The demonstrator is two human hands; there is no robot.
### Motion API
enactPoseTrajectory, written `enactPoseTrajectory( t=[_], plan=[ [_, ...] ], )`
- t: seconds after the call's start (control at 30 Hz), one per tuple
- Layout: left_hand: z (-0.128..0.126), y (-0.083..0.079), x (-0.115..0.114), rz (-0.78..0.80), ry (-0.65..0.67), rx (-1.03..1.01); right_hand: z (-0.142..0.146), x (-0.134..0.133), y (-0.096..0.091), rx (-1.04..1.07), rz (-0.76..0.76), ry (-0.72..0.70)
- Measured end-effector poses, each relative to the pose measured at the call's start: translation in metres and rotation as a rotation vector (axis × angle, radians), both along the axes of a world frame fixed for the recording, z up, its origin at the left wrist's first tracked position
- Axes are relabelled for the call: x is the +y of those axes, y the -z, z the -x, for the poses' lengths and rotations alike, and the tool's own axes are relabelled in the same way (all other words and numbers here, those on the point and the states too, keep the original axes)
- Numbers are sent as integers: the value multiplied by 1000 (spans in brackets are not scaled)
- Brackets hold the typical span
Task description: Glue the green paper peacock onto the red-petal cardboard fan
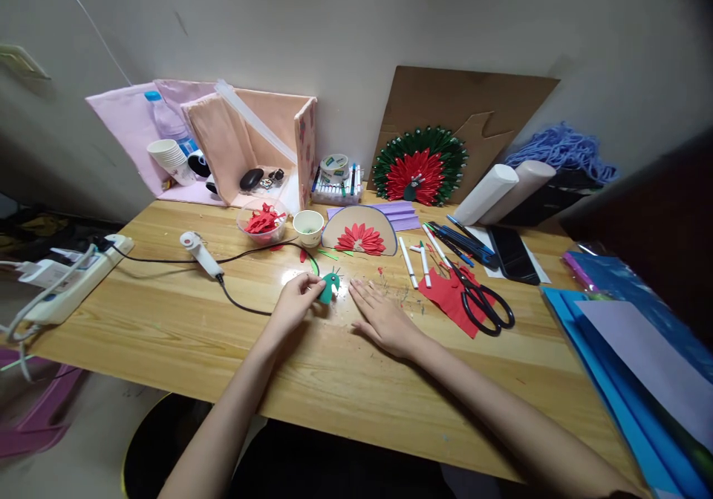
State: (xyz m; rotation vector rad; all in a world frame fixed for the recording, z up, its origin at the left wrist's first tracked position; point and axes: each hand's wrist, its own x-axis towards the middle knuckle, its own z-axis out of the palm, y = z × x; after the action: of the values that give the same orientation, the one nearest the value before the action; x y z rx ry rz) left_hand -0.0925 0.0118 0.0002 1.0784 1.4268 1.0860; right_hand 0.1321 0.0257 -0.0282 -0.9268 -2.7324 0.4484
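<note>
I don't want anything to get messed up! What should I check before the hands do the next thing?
1. Green paper piece held well: ok, the left hand pinches it in its fingertips.
2. Right hand free: ok, it lies flat and empty on the table.
3. Glue gun out of the way: ok, it lies apart, left of both hands.
4. Glue gun hot or cold: cannot tell.
5. Cord clear of the arm: not ok, it runs up beside the left wrist.
6. Scissors safely aside: ok, they lie on red paper, right of the right hand.
</note>
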Motion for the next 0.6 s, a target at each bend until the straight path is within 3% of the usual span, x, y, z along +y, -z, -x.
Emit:
enactPoseTrajectory(
  t=[0.13, 0.3, 0.47, 0.6],
  plan=[
    [-14, 11, -6, 47, -19, 24, -15, 0, 0, 108, -18, -99],
    [-31, 18, -11, 81, -5, 63, -29, 4, -7, 341, -36, 110],
    [-28, -1, -23, 51, 30, 275, -16, 14, -22, 485, 11, 285],
    [-10, -21, -45, 39, 37, 449, 4, 25, -36, 536, 77, 299]
  ],
)
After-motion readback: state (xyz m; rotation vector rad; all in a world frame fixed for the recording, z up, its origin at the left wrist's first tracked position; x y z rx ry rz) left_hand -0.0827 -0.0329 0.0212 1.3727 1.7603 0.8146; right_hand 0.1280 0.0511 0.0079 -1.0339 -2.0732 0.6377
